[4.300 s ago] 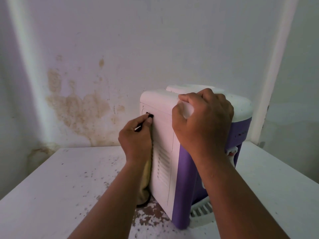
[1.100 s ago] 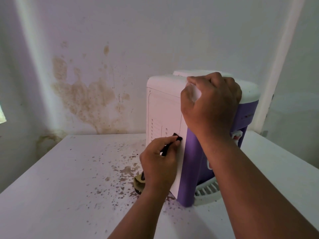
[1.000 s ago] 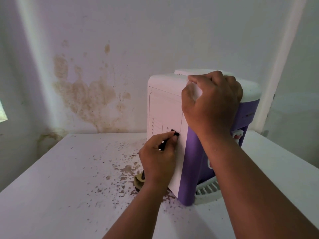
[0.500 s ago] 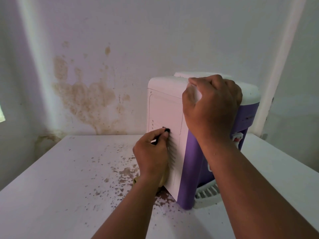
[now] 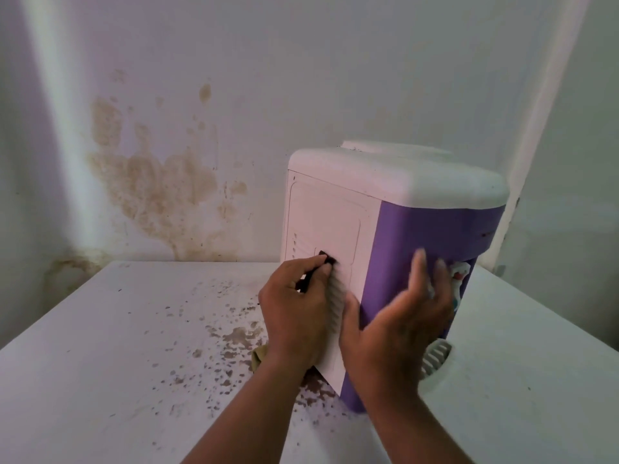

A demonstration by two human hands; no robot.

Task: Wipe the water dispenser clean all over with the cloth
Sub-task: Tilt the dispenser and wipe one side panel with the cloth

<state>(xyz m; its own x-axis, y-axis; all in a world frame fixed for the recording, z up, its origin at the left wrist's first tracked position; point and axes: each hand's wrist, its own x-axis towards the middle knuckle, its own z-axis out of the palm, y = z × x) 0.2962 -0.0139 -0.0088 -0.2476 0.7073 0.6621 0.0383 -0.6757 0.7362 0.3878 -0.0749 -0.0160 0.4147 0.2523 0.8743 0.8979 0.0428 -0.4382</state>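
Note:
The water dispenser [image 5: 402,185], with a white top and purple sides, stands on a white table with its white vented back panel turned toward me. My left hand [image 5: 294,313] grips the yellowish cloth [image 5: 258,356] and presses its black-edged corner against the vent slats of the back panel. Most of the cloth is hidden under that hand and wrist. My right hand [image 5: 398,316] lies with straight, spread fingers on the purple side, low down near the taps, and looks motion-blurred.
The white table [image 5: 117,346] is speckled with brown stains left of and under the dispenser. A white drip tray [image 5: 435,360] juts out at the dispenser's lower right. The stained wall [image 5: 160,189] stands close behind, with a corner at the right.
My right hand has left the dispenser's top and dropped to the purple side, fingers now straight. My left hand has kept rubbing the cloth across the back panel's vents.

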